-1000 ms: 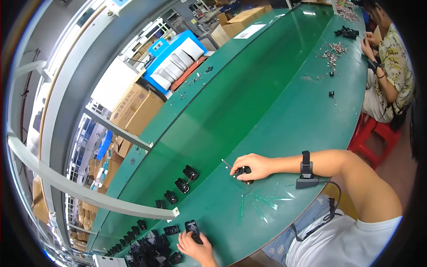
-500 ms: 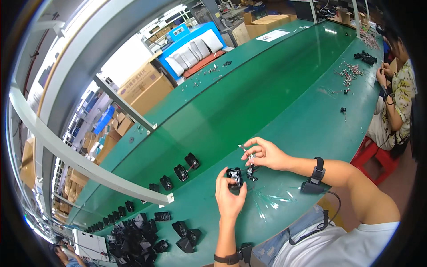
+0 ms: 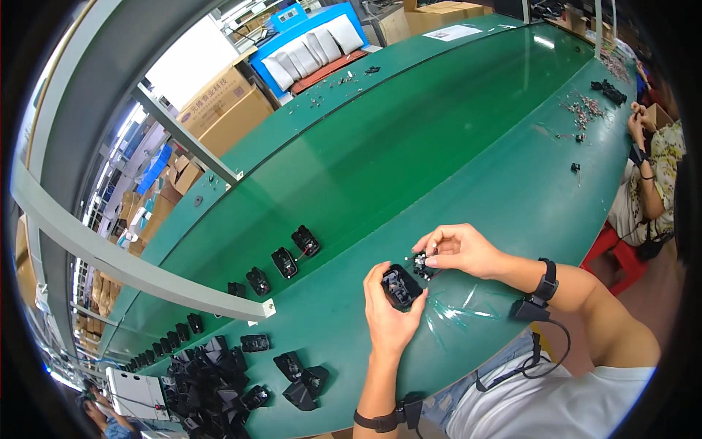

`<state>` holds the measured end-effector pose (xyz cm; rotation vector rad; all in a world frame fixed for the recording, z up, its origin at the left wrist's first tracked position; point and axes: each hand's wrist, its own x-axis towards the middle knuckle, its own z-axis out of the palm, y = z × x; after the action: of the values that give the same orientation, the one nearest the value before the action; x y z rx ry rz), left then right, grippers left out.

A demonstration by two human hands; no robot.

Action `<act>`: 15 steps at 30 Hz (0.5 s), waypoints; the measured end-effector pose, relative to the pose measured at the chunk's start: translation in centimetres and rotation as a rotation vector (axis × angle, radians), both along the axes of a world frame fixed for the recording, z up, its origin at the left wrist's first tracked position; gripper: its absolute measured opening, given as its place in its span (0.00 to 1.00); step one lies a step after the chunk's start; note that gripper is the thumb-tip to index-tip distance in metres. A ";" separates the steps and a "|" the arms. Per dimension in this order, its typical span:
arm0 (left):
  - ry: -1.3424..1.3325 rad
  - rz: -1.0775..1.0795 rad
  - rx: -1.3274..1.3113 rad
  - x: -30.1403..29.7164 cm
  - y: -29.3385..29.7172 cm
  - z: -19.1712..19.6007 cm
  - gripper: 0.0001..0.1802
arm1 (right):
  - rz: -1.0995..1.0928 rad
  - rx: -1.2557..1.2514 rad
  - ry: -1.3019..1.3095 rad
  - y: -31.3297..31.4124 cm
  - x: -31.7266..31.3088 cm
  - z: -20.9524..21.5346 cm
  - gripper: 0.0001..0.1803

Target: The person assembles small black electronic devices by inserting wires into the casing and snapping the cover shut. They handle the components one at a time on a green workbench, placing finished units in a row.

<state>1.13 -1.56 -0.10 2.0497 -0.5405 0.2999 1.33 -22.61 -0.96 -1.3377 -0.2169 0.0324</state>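
Observation:
My left hand [image 3: 393, 316] is closed round a black plastic housing [image 3: 401, 286], an open shell with its hollow side up and parts visible inside. Close beside it, my right hand [image 3: 462, 250] pinches a small black part with wires [image 3: 422, 265], light bits showing on it. The two pieces sit almost against each other; whether they touch I cannot tell. Thin clear and greenish strips [image 3: 453, 313] lie on the green bench just below my hands.
A heap of black housings [image 3: 208, 380] covers the bench at lower left, with several more lined along the green belt [image 3: 351, 197]. A grey metal frame [image 3: 146, 271] arches over the left side. At right sits a co-worker [image 3: 654, 175] near loose wired parts [image 3: 585, 110].
My right hand has brought the small wired part lower, beside the housing. My left hand has shifted slightly right and turned the housing. The whole view has moved a little.

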 end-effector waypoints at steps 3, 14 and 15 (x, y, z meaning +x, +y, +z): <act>0.016 -0.050 -0.046 0.0 0.3 -0.5 0.48 | -0.006 0.040 -0.022 0.4 -0.5 -0.4 0.07; 0.071 -0.231 -0.223 -0.5 -0.8 0.6 0.42 | -0.014 -0.020 -0.147 0.1 -2.0 2.2 0.05; 0.071 -0.240 -0.209 -0.6 -0.8 0.7 0.41 | -0.032 -0.025 -0.163 0.2 -2.1 2.2 0.05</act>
<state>0.50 -2.36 0.61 1.7665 -0.6751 0.1338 -0.76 -22.43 1.28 -1.3691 -0.3336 -0.1021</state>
